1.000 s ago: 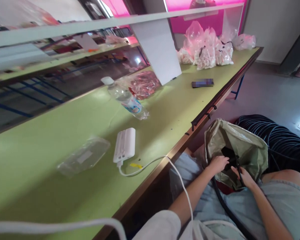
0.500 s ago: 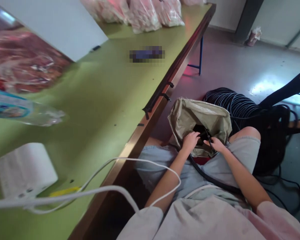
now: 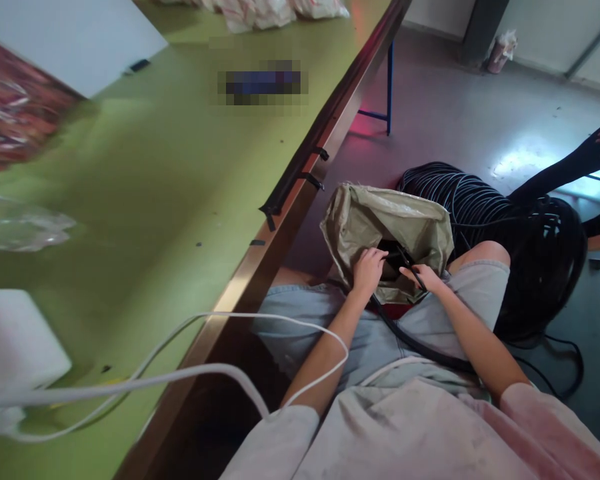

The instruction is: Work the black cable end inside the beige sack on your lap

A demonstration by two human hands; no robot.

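Observation:
Between my knees stands a beige woven sack (image 3: 405, 207), its mouth wide and facing me. Both hands work at its opening, over dark pieces whose shapes are hard to make out. My left hand (image 3: 369, 272) is closed, fingertips pinching a black cable-like piece (image 3: 393, 256). My right hand (image 3: 427, 279) is closed around a thin black strip (image 3: 411, 261) that slants across the mouth of the sack. A thick black tube (image 3: 405, 347) comes from under my left wrist and curves over my lap to the right.
A large coil of black cable (image 3: 455, 190) lies on the floor beyond my right knee, near another person's dark-sleeved arm (image 3: 560, 163). The green table (image 3: 180, 173) at my left bears a white box (image 3: 20, 340), clear plastic, and bags (image 3: 260, 12). A white cord (image 3: 280, 319) loops over its edge.
The whole view has shifted, so the table things sit further left and up. Both hands stay at the sack's mouth; the strip in my right hand has tilted flatter.

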